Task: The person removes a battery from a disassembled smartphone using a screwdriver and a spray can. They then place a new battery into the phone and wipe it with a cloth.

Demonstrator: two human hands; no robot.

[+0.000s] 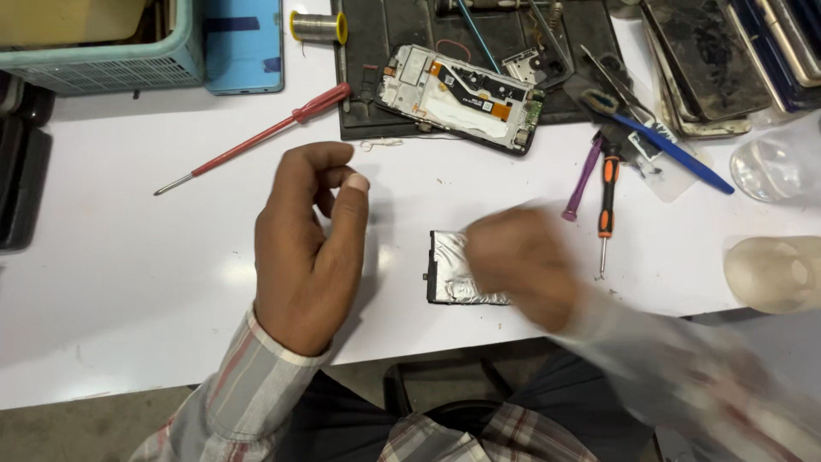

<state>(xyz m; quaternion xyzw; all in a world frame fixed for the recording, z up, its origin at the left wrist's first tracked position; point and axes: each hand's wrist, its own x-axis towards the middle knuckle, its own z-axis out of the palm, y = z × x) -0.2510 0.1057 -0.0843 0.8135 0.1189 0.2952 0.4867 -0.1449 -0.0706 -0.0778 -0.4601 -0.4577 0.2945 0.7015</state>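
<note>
Two hands are seen above a white table (pixel 128 282). The left hand (pixel 308 248) is held over the bare tabletop with its fingers curled loosely inward and the thumb raised; nothing is gripped in it. The right hand (pixel 522 265) is blurred, and whether it is open or closed cannot be told; it lies over the right part of one flat silver battery (pixel 449 274), which rests on the table near the front edge, just right of the left hand. Whether the battery is actually grasped cannot be told either. One opened phone (pixel 462 98), its inner boards exposed, is laid tilted on one dark work mat (pixel 376 51) at the far side of the table. One red screwdriver (pixel 256 137) lies slantwise to the left of the mat, well apart from both hands. To the right of the battery, three more hand tools are counted: one orange-and-black screwdriver (pixel 606 201), one purple-handled tool (pixel 583 180) and one blue-handled tool (pixel 671 150). One spool of wire (pixel 317 26) stands beside one blue phone (pixel 244 43), and one teal basket (pixel 111 51) sits in the far left corner. A stack of phone panels (pixel 710 68) is piled at the far right, their number not clear. Two clear plastic cups (pixel 774 272) are seen at the right edge.
</note>
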